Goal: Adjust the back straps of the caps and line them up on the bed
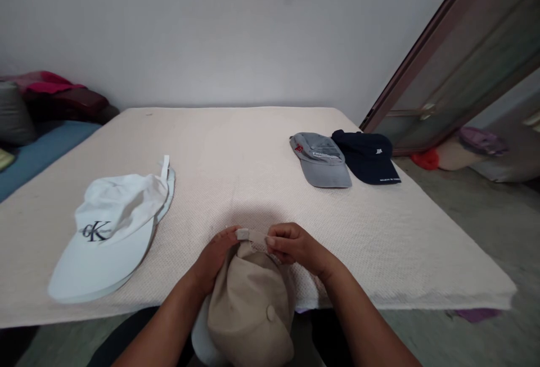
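Head view: the beige cap [248,310] was at the near edge of the table [236,153]; the left hand [216,257] gripped its side; the right hand [297,246] pinched its back strap [258,237]; strap adjustment seemed in hand, the next move calling for a steady cap.

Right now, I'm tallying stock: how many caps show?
4 clearly: tan cap bottom centre, white cap left, gray cap and navy cap right; others may hide underneath.

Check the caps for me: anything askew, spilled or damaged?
Only a slight oddity: the back strap of the white CK baseball cap sticks up rather than lying flat. I see no spill, and the beige baseball cap shows no visible damage.
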`<move>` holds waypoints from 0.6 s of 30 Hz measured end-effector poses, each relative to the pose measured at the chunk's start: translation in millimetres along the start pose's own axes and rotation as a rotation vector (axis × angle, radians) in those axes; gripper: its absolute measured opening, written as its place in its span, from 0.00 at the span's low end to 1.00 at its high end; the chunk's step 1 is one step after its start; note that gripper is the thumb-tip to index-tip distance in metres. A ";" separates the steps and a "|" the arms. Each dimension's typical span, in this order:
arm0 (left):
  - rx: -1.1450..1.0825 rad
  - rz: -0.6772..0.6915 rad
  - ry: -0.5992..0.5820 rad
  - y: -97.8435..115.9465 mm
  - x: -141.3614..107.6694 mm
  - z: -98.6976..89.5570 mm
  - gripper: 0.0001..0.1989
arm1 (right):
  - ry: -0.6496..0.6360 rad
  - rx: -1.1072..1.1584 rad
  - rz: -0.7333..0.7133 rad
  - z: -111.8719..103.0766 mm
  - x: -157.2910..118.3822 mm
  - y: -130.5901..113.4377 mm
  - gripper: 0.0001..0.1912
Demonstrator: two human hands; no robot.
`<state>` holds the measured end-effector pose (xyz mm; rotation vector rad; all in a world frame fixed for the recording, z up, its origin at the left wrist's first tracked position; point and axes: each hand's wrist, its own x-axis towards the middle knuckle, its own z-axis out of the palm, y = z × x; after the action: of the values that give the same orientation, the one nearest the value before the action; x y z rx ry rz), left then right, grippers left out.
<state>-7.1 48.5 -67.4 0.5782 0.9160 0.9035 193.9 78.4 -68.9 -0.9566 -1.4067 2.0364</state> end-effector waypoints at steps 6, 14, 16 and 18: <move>0.060 0.025 0.015 0.2 0.6 0.5 0.07 | 0.011 -0.020 0.008 2.3 -1.0 -1.6 0.16; 0.072 -0.001 0.048 -4.8 3.0 -0.2 0.06 | 0.032 -0.083 0.009 -1.0 0.3 3.3 0.16; 0.084 0.007 0.039 -3.7 2.0 1.4 0.05 | 0.054 -0.130 0.008 -1.8 1.5 5.4 0.16; 0.092 0.000 0.013 -2.8 1.0 2.7 0.05 | 0.080 -0.168 0.004 -1.8 2.5 6.4 0.16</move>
<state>-3.3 47.7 -68.6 0.6519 0.9735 0.8695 193.7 79.0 -76.0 -1.0988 -1.5524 1.8834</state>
